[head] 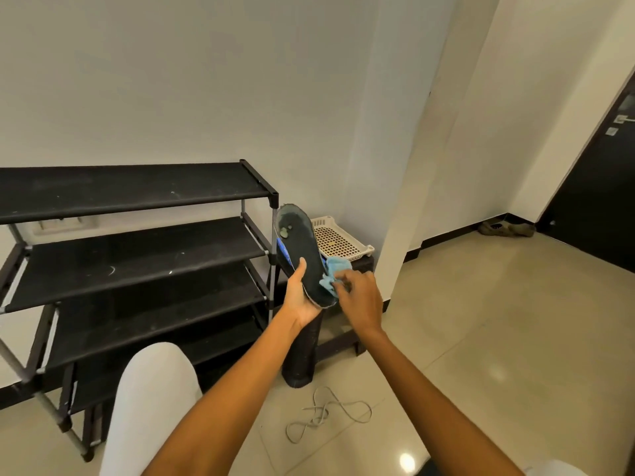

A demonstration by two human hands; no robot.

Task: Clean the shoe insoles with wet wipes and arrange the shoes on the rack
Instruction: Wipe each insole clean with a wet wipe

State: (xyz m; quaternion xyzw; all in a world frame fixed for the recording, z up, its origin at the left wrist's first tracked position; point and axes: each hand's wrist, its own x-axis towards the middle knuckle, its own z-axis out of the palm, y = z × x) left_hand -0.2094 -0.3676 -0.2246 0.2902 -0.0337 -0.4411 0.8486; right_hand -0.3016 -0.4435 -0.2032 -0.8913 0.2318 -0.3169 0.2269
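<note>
1. I see the left hand [302, 297] gripping a dark insole [302, 255] by its heel end, thumb on the top face, toe end raised up and pointing away from me. The insole is in the air just beside the right post of the shoe rack [137, 197], approx. level with its 2nd shelf.
2. The right hand [360, 297] pinches a bunched blue wipe [335, 271], fingers curled on it, pressed to the right edge of the insole near the heel. So both hands are closed on sth, and close together.
3. Pale marks show near the toe of the insole, so I judge the wiping is not finished; I think the step in hand is the wiping itself.
4. The rack shelves I can see carry no shoes. I judge the arranging part is not yet begun.
5. Right of the rack, behind the insole, stands a white perforated tray [343, 240] on a dark stool [347, 338]. A grey lace [326, 413] lies loose on the floor in front of the rack's right side.
6. Far right of the rack, by a dark door [601, 201], a pair of brownish shoes [507, 229] lies on the floor; whether they belong to the task I cannot tell.
</note>
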